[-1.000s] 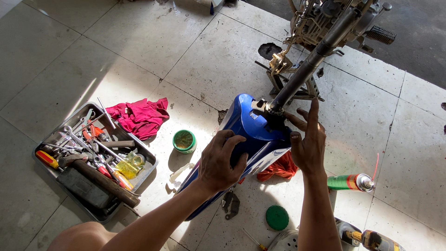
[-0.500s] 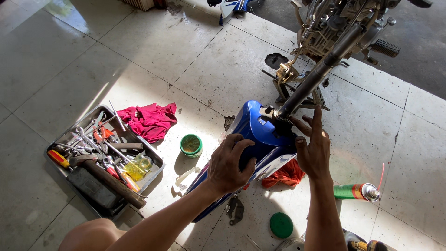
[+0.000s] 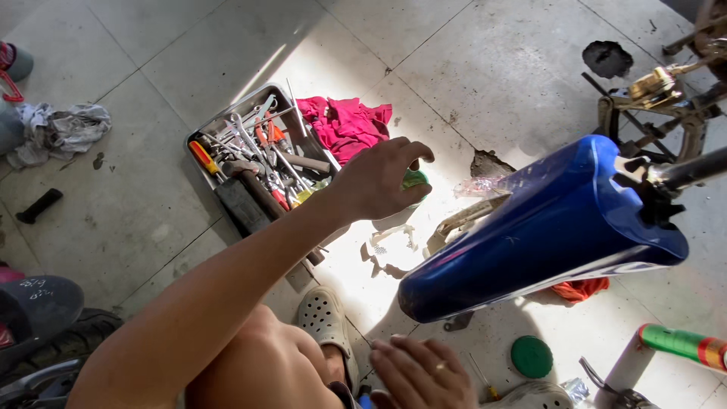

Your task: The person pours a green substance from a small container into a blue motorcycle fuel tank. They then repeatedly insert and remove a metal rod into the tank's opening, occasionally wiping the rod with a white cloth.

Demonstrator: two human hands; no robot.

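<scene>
My left hand [image 3: 379,178] is stretched out with its fingers spread and holds nothing. It hovers over the near right corner of a metal tool tray [image 3: 203,130] filled with screwdrivers, wrenches and a hammer. A green cup [image 3: 416,180] shows partly behind the fingers. My right hand [image 3: 422,374] is low by my knee, fingers loosely extended, empty, with a ring on one finger. A blue motorcycle fuel tank [image 3: 541,227] sits on the bike frame [image 3: 666,91] to the right, and neither hand touches it.
A red cloth [image 3: 344,123] lies beyond the tray. On the tiled floor are a green lid [image 3: 531,356], a green spray can [image 3: 685,344], an orange rag [image 3: 579,288], a grey rag [image 3: 59,129] and a black grip [image 3: 39,204]. My beige clog [image 3: 324,322] is below.
Both hands have come off the blue tank. My left hand has swung left toward the tool tray, my right hand has dropped low, and my view has turned left and down.
</scene>
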